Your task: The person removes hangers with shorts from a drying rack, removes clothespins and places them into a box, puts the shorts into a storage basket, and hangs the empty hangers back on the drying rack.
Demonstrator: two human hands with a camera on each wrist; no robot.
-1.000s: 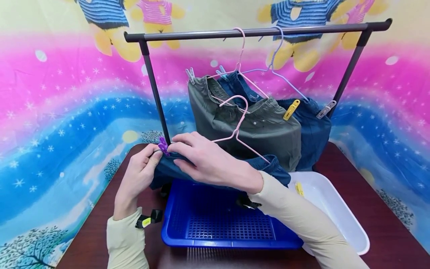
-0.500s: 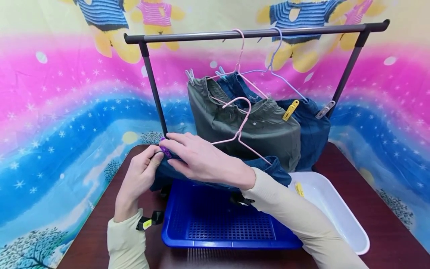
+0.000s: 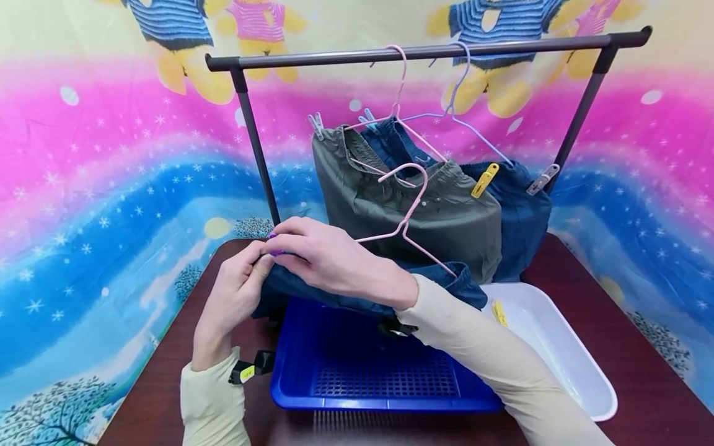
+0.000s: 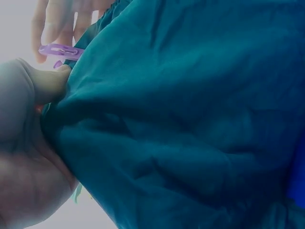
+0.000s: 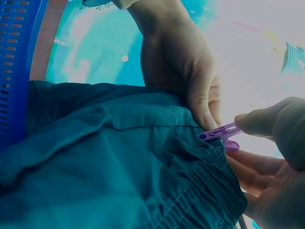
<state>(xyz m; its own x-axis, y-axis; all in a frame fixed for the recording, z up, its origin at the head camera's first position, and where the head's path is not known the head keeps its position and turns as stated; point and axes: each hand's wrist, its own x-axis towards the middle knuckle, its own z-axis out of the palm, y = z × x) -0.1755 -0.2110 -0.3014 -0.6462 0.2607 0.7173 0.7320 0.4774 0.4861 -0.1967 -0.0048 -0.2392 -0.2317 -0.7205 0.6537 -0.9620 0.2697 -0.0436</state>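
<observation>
My left hand point(image 3: 223, 297) pinches the waistband corner of a blue garment point(image 5: 119, 162) with a gathered elastic waist. Beside it, my right hand point(image 3: 334, 259) holds a purple clothespin point(image 5: 217, 132) between thumb and fingers. In the right wrist view the clothespin's jaws straddle the waistband edge, close to the left thumb. The head view has the clothespin mostly hidden behind the right fingers. A pink hanger point(image 3: 403, 229) sits inside the waist, its hook free of the rail and leaning right. Blue cloth fills most of the left wrist view.
A blue basket point(image 3: 385, 404) lies under the garment; a white tray point(image 3: 580, 371) with a yellow clothespin point(image 3: 499, 313) is at right. Behind stands a dark rack point(image 3: 334, 59), carrying grey-green pants point(image 3: 413, 217) and another blue garment point(image 3: 524, 229), both pegged on hangers.
My right hand has shifted slightly left, closer to the left hand, covering more of the purple clothespin. The loose pink hanger has tilted and moved a little right.
</observation>
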